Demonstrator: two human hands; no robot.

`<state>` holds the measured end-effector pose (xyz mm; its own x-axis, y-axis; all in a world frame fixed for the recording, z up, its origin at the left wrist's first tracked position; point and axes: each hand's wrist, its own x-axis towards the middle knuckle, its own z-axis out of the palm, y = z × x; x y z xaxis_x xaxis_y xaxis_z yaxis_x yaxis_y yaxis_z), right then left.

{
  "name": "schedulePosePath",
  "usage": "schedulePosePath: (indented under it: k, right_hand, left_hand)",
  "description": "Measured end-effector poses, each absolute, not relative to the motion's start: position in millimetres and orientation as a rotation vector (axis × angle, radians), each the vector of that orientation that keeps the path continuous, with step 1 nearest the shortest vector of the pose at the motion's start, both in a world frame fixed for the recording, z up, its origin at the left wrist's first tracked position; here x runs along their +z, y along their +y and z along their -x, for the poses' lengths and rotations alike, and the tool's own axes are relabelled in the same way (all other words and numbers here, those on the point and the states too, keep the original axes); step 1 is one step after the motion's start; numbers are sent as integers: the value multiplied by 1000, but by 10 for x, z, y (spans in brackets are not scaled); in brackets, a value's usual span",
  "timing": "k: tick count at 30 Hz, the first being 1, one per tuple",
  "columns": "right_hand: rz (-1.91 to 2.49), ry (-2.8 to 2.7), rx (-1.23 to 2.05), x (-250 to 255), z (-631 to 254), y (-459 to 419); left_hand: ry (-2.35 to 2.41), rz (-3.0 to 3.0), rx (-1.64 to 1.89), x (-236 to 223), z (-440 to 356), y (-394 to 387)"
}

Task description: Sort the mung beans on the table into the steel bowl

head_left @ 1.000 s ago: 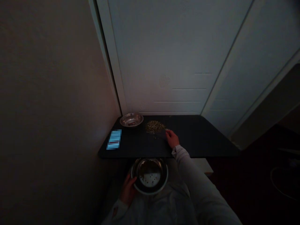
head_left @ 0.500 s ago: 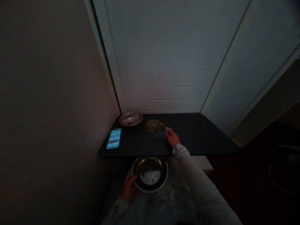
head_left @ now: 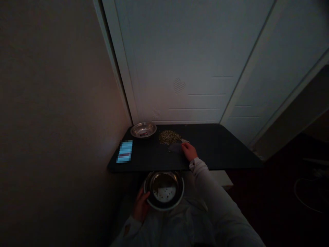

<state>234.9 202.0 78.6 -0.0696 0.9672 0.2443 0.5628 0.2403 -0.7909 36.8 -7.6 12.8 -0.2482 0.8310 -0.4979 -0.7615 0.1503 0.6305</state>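
On the dark table (head_left: 218,151), a grain pile (head_left: 168,137) is located beside a metal dish (head_left: 144,128), with a thin dark sheet (head_left: 175,148) apparently pinched near the pile by the right hand (head_left: 189,152), while a bowl (head_left: 164,208) is gripped at its rim by the left hand (head_left: 141,207).

Since 1.0 s ago: camera view shifted a bit, so the tabletop (head_left: 218,151) sits slightly higher in frame. Against the tabletop, the right hand (head_left: 189,151) has come back a little toward the near edge, away from the grain pile (head_left: 169,137). The dark flat piece (head_left: 175,148) at its fingertips came back with it and shows more clearly now, below the pile. More of the pale patch (head_left: 185,140) shows past the fingertips, right of the pile; can't tell what it is. Most of that shift was in by 0.5 s ago; only tiny change since.
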Motion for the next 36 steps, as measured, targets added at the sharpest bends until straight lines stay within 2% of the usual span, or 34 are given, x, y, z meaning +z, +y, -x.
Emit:
schedulePosePath:
  k: [25, 36]
  right_hand:
    - [1366, -1664, 791, 838, -2341, 1930]
    - [1382, -1697, 751, 901, -2344, 1820]
  left_hand:
    - [1049, -139, 1494, 93, -348, -66]
    - [1045, -148, 1500, 112, -356, -77]
